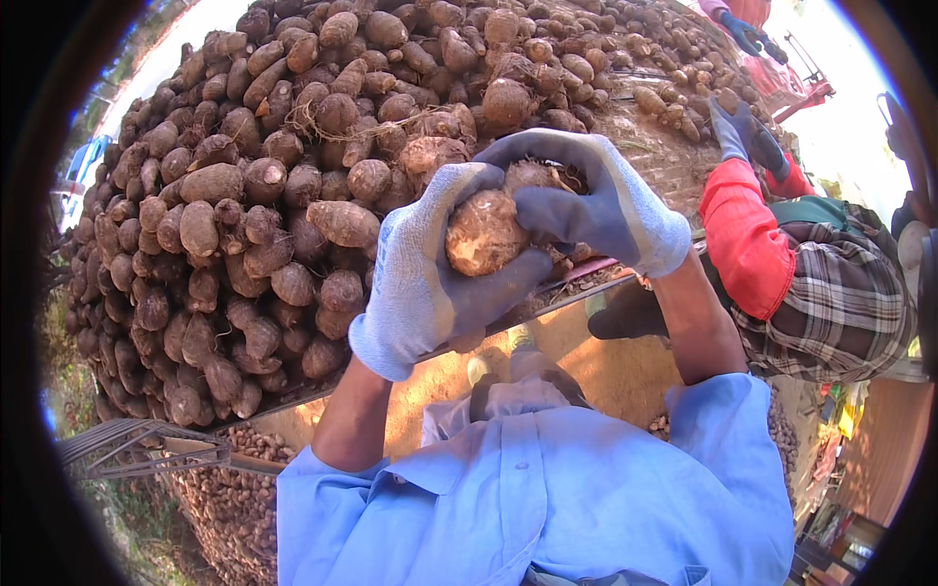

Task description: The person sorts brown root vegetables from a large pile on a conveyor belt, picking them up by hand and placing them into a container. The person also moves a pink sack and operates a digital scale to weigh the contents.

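My left hand (429, 275), in a light blue knit glove with a dark coated palm, is wrapped around a brown taro corm (484, 233). Its near face is pale and rough. My right hand (593, 198), gloved the same way, curls over the far side with its thumb pressed against the corm. Between the hands, a second lump of taro (531, 176) shows behind the first; whether the two are joined I cannot tell. Both hands are held over the near edge of a big heap of taro corms (212, 183).
A flat bed with a straight edge (571, 299) carries the heap. At right a co-worker in a plaid garment and red sleeves (744, 234) reaches to the corms with gloved hands. Another person's glove (741, 33) shows farther off. A metal lattice frame (146, 448) juts out at lower left.
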`<state>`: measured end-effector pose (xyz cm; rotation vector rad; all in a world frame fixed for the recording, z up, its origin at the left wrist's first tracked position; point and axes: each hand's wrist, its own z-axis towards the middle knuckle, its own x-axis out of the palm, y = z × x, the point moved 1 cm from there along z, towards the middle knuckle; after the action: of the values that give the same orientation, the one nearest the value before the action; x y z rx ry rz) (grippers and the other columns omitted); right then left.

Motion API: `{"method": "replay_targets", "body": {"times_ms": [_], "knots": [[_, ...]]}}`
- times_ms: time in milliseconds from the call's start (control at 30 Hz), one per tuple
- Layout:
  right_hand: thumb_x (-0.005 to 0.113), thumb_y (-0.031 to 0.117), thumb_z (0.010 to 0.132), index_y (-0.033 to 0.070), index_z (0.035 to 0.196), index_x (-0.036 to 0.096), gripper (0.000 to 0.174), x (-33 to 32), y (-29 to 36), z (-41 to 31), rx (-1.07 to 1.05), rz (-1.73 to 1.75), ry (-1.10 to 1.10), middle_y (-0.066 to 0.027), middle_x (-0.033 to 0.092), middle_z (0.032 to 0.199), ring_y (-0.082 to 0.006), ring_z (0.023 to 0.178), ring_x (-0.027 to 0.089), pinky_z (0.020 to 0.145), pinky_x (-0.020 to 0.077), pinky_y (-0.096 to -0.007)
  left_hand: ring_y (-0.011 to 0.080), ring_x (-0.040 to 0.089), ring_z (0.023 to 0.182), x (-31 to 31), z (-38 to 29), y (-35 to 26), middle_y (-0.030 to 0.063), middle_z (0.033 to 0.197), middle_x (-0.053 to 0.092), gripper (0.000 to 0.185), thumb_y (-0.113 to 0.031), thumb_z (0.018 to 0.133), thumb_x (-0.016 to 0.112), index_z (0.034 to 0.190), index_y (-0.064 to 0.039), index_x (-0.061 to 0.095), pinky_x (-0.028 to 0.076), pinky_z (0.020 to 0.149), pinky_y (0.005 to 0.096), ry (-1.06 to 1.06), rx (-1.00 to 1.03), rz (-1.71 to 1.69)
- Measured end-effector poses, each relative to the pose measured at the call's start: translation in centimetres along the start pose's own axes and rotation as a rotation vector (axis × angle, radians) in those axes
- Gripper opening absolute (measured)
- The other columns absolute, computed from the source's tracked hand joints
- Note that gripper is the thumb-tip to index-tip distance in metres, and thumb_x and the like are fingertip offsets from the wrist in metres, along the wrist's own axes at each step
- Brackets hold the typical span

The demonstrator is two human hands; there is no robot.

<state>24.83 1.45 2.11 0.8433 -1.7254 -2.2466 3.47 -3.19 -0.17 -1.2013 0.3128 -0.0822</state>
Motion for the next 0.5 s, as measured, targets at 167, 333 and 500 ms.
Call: {"method": "replay_targets", "body": {"times_ms": [167, 333, 500], "knots": [[0.074, 0.008, 0.097, 0.0, 0.125, 0.076, 0.029, 2.8, 0.8, -0.2, 0.055, 0.089, -0.179, -0.0024, 0.076, 0.111, -0.007, 0.104, 0.065, 0.094, 0.0566, -0.0275, 0.0183, 0.075, 0.1, 0.9, -0.4, 1.7, 0.0157, 0.11, 0.078, 0.059, -0.011, 0.079, 0.093, 0.13, -0.001, 0.064, 0.061, 0.091, 0.0362, -0.256, 0.242, 0.149], [0.081, 0.009, 0.094, -0.002, 0.121, 0.076, 0.03, 4.7, 1.2, -0.6, 0.084, 0.154, -0.335, -0.0046, 0.077, 0.104, -0.0081, 0.099, 0.066, 0.088, 0.0588, -0.0299, 0.0214, 0.075, 0.101, 1.1, -1.5, 2.5, 0.0154, 0.113, 0.077, 0.061, -0.011, 0.077, 0.093, 0.131, 0.0, 0.066, 0.061, 0.092, 0.0368, -0.334, 0.263, 0.246], [0.077, 0.011, 0.097, -0.002, 0.118, 0.071, 0.025, 7.6, -0.7, -0.8, 0.101, 0.37, -0.661, -0.0016, 0.071, 0.097, -0.0051, 0.092, 0.065, 0.078, 0.0549, -0.0247, 0.0218, 0.075, 0.099, 3.9, -1.9, 2.6, 0.0157, 0.115, 0.076, 0.063, -0.013, 0.077, 0.094, 0.132, 0.001, 0.066, 0.06, 0.091, 0.0377, -0.693, 0.301, 0.386]]}}
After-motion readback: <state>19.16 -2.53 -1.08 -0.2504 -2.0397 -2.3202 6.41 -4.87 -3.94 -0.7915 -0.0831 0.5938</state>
